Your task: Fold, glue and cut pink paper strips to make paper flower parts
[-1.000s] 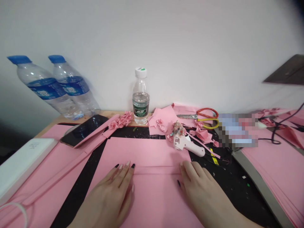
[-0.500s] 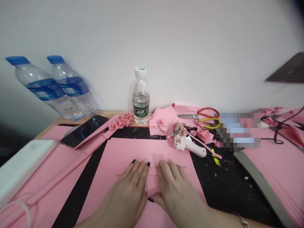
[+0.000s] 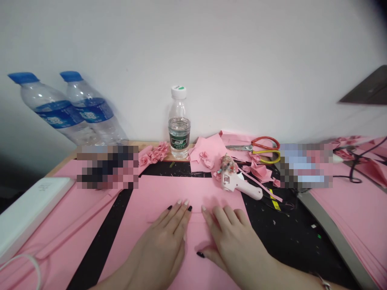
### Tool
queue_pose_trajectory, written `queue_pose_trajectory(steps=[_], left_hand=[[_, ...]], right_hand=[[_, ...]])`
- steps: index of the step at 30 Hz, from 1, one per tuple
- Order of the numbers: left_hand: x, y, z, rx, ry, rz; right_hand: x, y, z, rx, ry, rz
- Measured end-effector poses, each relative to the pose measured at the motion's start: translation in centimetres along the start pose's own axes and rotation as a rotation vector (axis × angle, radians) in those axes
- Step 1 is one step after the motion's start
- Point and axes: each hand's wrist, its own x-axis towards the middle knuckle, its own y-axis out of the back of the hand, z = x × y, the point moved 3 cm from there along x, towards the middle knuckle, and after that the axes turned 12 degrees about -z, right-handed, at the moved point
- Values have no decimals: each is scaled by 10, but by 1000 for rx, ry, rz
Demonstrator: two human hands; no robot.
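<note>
**Left hand (image 3: pixel 160 245), right hand (image 3: pixel 236 249) flat on long pink paper sheet (image 3: pixel 193 193)**

I've got the sheet lying on a black cutting mat (image 3: pixel 102 237), w/ a crease across it. Hands palm-down, fingers spread, just apart, not gripping. Beyond the sheet: white-and-pink hot glue gun (image 3: pixel 238 187), steel scissors with red and yellow handles (image 3: pixel 254 148), small clear plastic water bottle (image 3: pixel 179 125).

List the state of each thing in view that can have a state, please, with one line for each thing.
pink paper sheet, lying flat, creased near the hands
left hand, flat on the paper, fingers spread
right hand, flat on the paper
scissors, closed
glue gun, lying down
small water bottle, upright, capped, partly full
blue-capped bottles, tilted
</note>
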Motion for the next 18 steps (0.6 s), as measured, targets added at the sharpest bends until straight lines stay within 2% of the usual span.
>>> queue_pose_trajectory(steps=[9,14,18], left_hand=[[-14,-2,-11,21,44,138],[-21,13,-18,187,80,99],[-17,16,-21,256,53,67]], right_hand=[[-24,1,26,-80,-19,-19],[-24,3,30,-98,-10,-9],[-16,3,32,-75,6,-7]])
